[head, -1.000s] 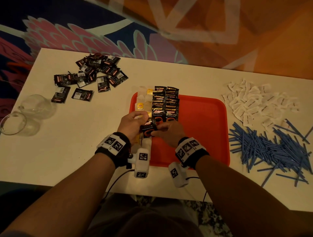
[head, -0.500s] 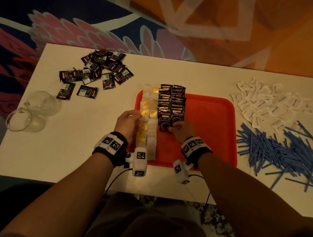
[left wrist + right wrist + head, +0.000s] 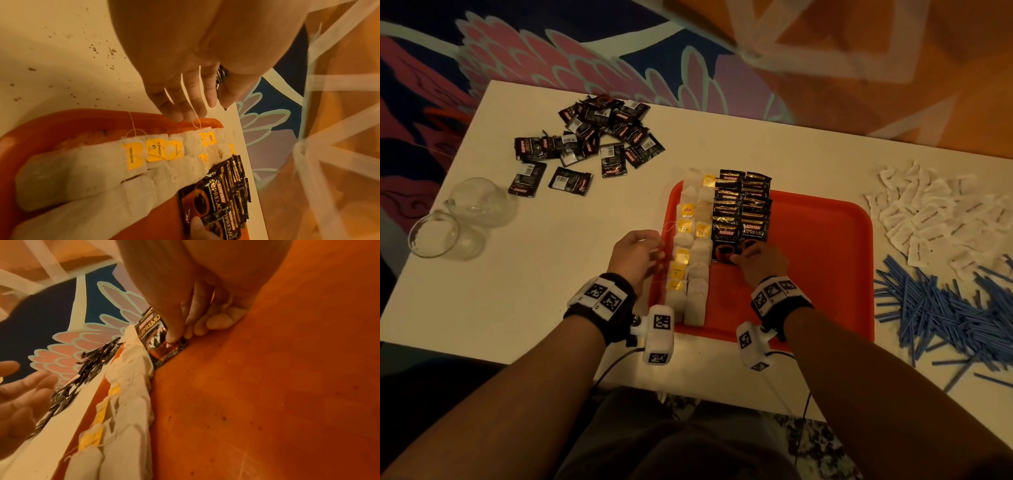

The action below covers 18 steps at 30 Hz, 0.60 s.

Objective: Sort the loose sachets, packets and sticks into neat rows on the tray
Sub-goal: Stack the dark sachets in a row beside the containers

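Note:
An orange tray (image 3: pixel 818 257) (image 3: pixel 61 123) (image 3: pixel 267 386) holds two rows of white tea bags (image 3: pixel 693 267) (image 3: pixel 102 162) (image 3: pixel 131 386) along its left side. Beside them run two rows of black coffee sachets (image 3: pixel 743 205). The nearest black sachet (image 3: pixel 727 240) (image 3: pixel 156 337) (image 3: pixel 205 203) lies flat at the near end of the left black row. My right hand (image 3: pixel 743 257) (image 3: pixel 179 335) pinches its near corner, thumb on top and the other fingers curled beside it. My left hand (image 3: pixel 657 250) (image 3: pixel 185 112) has straight fingers at the tray's left rim, touching a tea bag string.
Loose black sachets (image 3: pixel 592 140) lie in a heap at the back left of the white table. Two glass cups (image 3: pixel 458 222) stand at the left edge. White sachets (image 3: pixel 935 219) and a heap of blue sticks (image 3: pixel 955 308) lie right of the tray.
Both hands held a black sachet over the tray; it now lies at the near end of the row. My left hand let go and moved left to the rim.

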Motion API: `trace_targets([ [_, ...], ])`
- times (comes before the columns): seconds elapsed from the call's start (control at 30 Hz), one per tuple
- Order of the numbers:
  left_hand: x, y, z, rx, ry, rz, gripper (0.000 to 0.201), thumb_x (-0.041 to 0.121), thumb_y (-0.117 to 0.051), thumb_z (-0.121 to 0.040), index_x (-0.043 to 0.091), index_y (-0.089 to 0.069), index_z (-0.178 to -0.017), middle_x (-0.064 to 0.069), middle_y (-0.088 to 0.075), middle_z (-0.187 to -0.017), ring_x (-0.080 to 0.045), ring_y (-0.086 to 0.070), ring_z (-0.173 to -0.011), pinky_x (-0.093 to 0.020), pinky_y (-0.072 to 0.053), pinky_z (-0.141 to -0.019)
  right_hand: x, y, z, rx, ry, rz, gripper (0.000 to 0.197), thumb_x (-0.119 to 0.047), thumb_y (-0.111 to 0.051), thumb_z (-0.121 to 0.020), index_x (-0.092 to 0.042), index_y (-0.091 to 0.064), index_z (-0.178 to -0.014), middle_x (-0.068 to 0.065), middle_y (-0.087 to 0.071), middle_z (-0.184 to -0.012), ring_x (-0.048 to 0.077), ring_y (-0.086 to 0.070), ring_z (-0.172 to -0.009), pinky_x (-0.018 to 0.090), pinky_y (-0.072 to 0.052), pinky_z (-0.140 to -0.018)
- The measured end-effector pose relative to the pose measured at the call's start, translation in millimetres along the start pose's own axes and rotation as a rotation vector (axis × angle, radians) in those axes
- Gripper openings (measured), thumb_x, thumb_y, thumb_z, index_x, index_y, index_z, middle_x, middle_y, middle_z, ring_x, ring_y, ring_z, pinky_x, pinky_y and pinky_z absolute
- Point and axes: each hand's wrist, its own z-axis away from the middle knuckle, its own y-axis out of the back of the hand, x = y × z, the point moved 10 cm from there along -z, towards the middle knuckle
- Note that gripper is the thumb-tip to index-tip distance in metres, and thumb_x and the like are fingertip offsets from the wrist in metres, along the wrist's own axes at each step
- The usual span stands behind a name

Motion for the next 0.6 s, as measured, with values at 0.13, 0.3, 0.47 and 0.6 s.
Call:
trace_targets([
  [0.13, 6, 5, -7, 0.007, -0.03, -0.06, 0.01, 0.011, -0.057, -0.095, 0.019, -0.064, -0.096, -0.008, -0.07, -0.101, -0.02, -0.063, -0.087, -0.034, -0.054, -0.08, -1, 2, 5, 0.005, 0.003, 0.021, 0.022, -0.042, -0.074, -0.084, -0.024, -0.061, -0.087, -0.007, -0.059, -0.092, 0.011, -0.054, -0.087, 0.017, -0.03, -0.051],
  [0.3, 35, 24, -34, 0.074, -0.175, -0.394, 0.012, 0.022, -0.064, -0.092, 0.025, -0.067, -0.103, -0.002, -0.067, -0.109, -0.022, -0.064, -0.1, -0.041, -0.054, -0.093, -12, 7, 11, 0.038, 0.051, 0.02, 0.02, -0.042, -0.071, -0.086, -0.026, -0.06, -0.083, -0.007, -0.063, -0.09, 0.009, -0.057, -0.082, 0.018, -0.038, -0.055],
  [0.47, 89, 32, -75, 0.088, -0.32, -0.931, 0.046, 0.035, -0.06, -0.095, 0.025, -0.052, -0.14, -0.014, -0.043, -0.145, -0.033, -0.046, -0.132, -0.039, -0.038, -0.11, -39, 7, 20, 0.029, 0.133, 0.025, 0.014, -0.037, -0.067, -0.09, -0.024, -0.06, -0.089, -0.012, -0.055, -0.083, 0.006, -0.053, -0.082, 0.018, -0.039, -0.06],
  [0.6, 128, 52, -123, 0.138, -0.303, -1.175, 0.056, 0.039, -0.057, -0.096, 0.029, -0.04, -0.149, -0.014, -0.013, -0.163, -0.039, -0.02, -0.147, -0.049, -0.027, -0.119, -59, 0, 28, 0.033, 0.204, 0.05, 0.012, -0.033, -0.067, -0.09, -0.022, -0.063, -0.087, -0.016, -0.055, -0.078, 0.002, -0.052, -0.075, 0.014, -0.034, -0.056],
])
